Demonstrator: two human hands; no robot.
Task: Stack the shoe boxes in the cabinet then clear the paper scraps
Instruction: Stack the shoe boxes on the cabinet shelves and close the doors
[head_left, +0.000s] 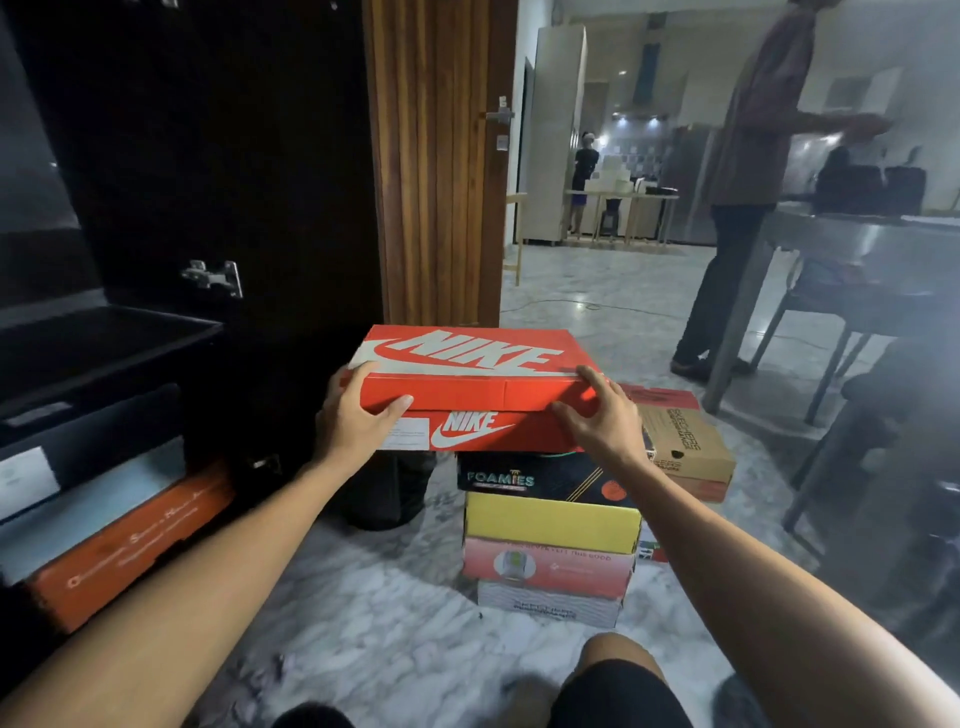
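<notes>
Head view: Nike box gripped, transfer to cabinet pending

Head view, clock directions referenced to frame centre.

- Red Nike box (470, 389) dead centre, gripped both ends. Looks to sit atop floor pile at 5 o'clock; lifted or resting, cannot tell.
- Left hand (353, 415): thumb up on lid, fingers curled along front lid edge at left corner. Firm pinch.
- Right hand (597, 415): fingers spread, wrapped over right corner of lid, partly clasped.
- Floor pile below: black Foamies box (524, 480), yellow box (550, 522), pink-red box (550, 569), white box (545, 605). Brown Skechers box (685, 447) on a second pile at 3 o'clock, just beside.
- Cabinet (156, 208) open at 9 o'clock, dark inside. Orange box (130, 540) already stowed low, black box (88, 447) above it.
- Paper scraps (260, 680) on marble floor (389, 597) at 7 o'clock, untouched.

Risks, judged:
- Grip mostly on lid, not base: lid likely slides off on lift, base drops.
- Overhang over pile's left edge: sideways drag could topple pile.
- Swing toward 9 o'clock: possible clip on shelf edge or door hinge (213, 278).
- Dark interior: landing spot hard to read, skewed stack likely.
</notes>
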